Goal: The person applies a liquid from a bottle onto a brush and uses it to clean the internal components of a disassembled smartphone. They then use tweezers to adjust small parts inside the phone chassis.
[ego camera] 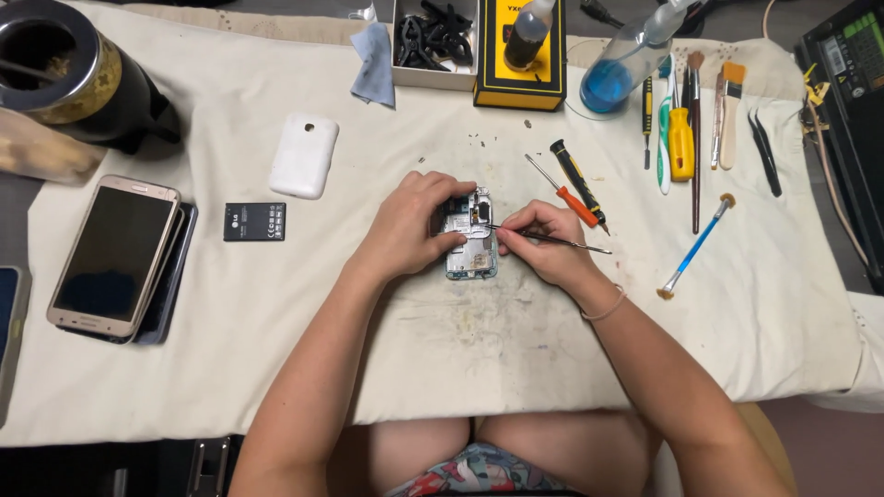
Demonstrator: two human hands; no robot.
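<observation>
An opened small phone [471,241] with its back off lies on the cream cloth [460,340] at the middle of the table. My left hand [410,225] grips its left side and top, holding it down. My right hand [545,241] pinches a thin metal pry tool [562,242] like a pen, its tip resting on the phone's exposed board. The white back cover [304,155] and a black battery [254,222] lie to the left, apart from the phone.
Two stacked phones [115,255] lie at the left, a dark round container [64,69] behind them. Screwdrivers [575,189], brushes [695,244], tweezers [764,152], a blue-liquid bottle [626,60], a yellow box [520,55] and a clip tray [433,41] crowd the back right.
</observation>
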